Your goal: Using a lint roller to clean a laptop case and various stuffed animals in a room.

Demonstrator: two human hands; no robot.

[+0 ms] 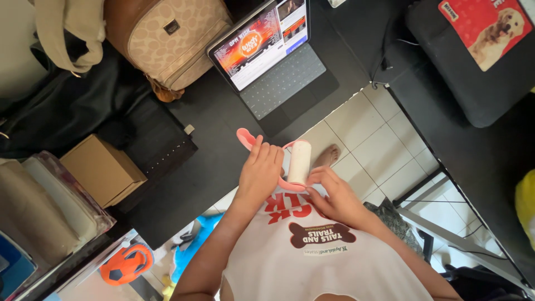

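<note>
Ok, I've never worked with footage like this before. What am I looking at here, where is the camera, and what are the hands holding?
There is no machine here: a person works with two bare hands. The one picture comes from a camera worn on the person's head, looking straight down past a white shirt. The left hand grips the pink handle of a lint roller. The right hand pinches at the lower end of its white roll. Ahead is a black desk with an open tablet with keyboard, a tan handbag and a cardboard box. Below is a pale tiled floor with a bare foot on it, and an orange ball lies lower left.
</note>
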